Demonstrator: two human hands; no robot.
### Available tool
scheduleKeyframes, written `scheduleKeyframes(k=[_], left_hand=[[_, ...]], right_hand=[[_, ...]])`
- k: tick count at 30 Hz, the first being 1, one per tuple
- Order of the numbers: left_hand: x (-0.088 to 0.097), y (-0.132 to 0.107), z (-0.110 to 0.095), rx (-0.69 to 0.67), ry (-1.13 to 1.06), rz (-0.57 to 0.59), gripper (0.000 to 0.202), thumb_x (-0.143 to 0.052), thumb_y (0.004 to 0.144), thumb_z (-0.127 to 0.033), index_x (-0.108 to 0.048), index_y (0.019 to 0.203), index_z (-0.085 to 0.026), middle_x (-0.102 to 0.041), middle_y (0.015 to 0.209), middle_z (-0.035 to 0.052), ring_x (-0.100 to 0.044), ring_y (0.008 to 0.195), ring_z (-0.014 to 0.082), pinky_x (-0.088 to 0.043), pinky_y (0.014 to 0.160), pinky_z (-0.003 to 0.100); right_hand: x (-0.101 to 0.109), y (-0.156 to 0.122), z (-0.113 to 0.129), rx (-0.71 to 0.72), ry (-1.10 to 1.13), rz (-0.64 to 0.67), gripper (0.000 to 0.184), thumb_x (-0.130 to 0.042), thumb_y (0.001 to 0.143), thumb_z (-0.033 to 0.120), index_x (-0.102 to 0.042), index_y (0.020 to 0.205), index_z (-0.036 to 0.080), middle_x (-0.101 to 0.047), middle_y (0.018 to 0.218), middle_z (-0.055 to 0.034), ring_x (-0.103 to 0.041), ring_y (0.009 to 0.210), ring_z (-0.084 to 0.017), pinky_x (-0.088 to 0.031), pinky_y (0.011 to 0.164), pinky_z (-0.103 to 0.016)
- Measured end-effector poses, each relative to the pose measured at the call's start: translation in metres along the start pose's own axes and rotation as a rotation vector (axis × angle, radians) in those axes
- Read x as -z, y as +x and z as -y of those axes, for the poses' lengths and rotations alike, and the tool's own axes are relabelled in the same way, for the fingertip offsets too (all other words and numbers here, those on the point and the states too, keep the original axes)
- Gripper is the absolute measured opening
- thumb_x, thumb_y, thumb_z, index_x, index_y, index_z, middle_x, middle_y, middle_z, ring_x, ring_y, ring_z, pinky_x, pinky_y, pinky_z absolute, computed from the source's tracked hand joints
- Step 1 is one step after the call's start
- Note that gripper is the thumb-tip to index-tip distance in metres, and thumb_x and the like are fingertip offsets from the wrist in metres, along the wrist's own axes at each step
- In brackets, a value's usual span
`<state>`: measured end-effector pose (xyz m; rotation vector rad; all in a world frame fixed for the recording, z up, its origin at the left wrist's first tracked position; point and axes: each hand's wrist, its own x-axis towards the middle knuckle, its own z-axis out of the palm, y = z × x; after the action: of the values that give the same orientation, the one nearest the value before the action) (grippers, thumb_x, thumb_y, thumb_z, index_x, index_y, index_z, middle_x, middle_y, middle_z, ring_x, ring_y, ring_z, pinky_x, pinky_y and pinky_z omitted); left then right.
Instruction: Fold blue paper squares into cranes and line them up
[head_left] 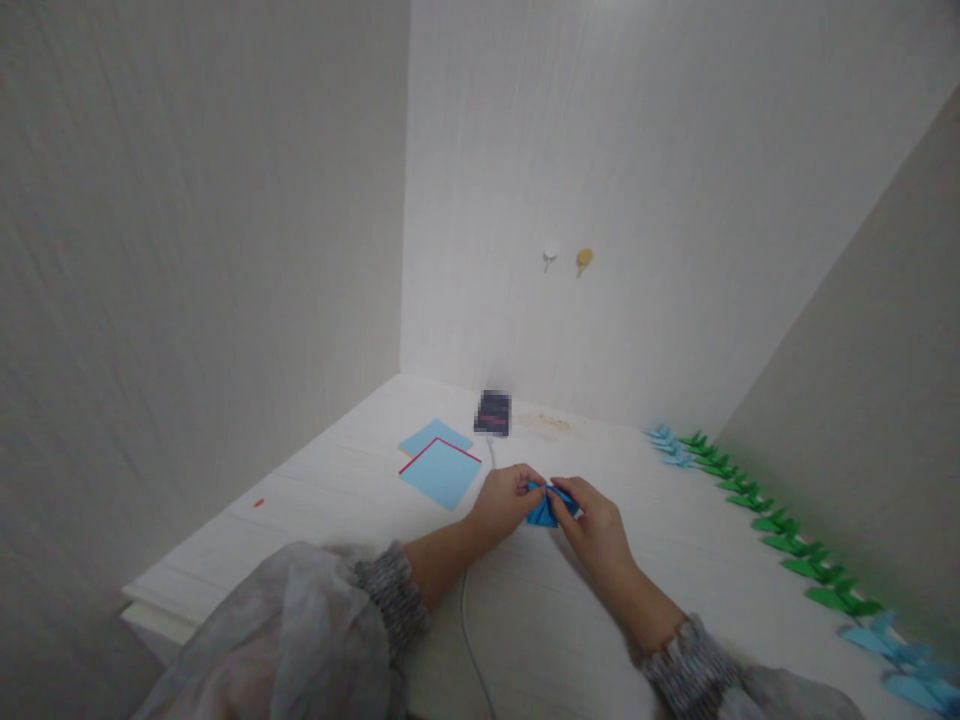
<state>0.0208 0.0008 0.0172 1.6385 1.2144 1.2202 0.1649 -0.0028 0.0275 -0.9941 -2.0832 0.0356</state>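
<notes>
Between my two hands, above the white table, is a small piece of folded blue origami paper [543,514]. My left hand [510,500] pinches its left side near the top, thumb and fingers pressed together. Across from it, my right hand [594,515] grips the right side, with the thumb lying on the paper's face. The thumbs almost meet at the upper middle of the fold. Part of the paper is hidden behind the fingers. Left of my hands lie light blue square sheets [442,475] in two overlapping stacks, the nearer one with red showing along its far edges.
A dark, pixelated device [493,413] stands near the back wall, with a white cable [466,625] running toward me. Folded green paper figures [776,525] and light blue ones [900,650] line the right side. An orange scrap [259,503] lies left. Two hooks [584,258] are on the wall.
</notes>
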Motion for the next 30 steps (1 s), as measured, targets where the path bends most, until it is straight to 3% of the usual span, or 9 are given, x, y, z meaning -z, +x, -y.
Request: scheduleKeyframes(k=[4,13,17,30], left_hand=[[0.002,0.001,-0.001,-0.002,-0.021,-0.028,0.022,-0.051,0.066,-0.029,-0.057,0.081,-0.013,-0.061,0.067,0.0024,-0.054,0.063,0.0121,-0.041,0.055,0.021],[-0.001,0.006,0.011,-0.061,-0.001,-0.022,0.031,-0.050,0.069,-0.032,-0.058,0.091,-0.013,-0.063,0.078,0.0051,-0.055,0.068,0.0133,-0.043,0.064,0.024],[-0.001,0.005,0.010,-0.080,0.009,0.007,0.032,-0.048,0.069,-0.035,-0.060,0.088,-0.013,-0.063,0.078,0.0057,-0.056,0.069,0.0140,-0.044,0.064,0.025],[0.002,0.003,0.003,-0.093,0.098,0.007,0.028,-0.047,0.070,-0.032,-0.062,0.086,-0.014,-0.064,0.077,0.0038,-0.057,0.071,0.0134,-0.044,0.068,0.024]], right_hand=[[0.002,0.001,0.000,-0.049,0.003,-0.041,0.021,-0.045,0.076,0.028,-0.058,0.086,0.015,-0.062,0.077,-0.0060,-0.057,0.070,-0.016,-0.046,0.065,-0.027],[0.003,0.001,-0.002,-0.076,0.081,0.018,0.022,-0.042,0.078,0.026,-0.060,0.086,0.017,-0.063,0.081,-0.0053,-0.058,0.074,-0.016,-0.046,0.068,-0.026],[0.004,0.001,-0.004,-0.083,0.094,0.020,0.022,-0.042,0.078,0.028,-0.061,0.084,0.017,-0.064,0.078,-0.0049,-0.058,0.071,-0.016,-0.046,0.065,-0.026],[0.006,-0.001,-0.007,-0.299,0.160,-0.024,0.024,-0.052,0.070,0.036,-0.065,0.077,0.016,-0.067,0.071,-0.0043,-0.060,0.064,-0.018,-0.048,0.061,-0.028]])
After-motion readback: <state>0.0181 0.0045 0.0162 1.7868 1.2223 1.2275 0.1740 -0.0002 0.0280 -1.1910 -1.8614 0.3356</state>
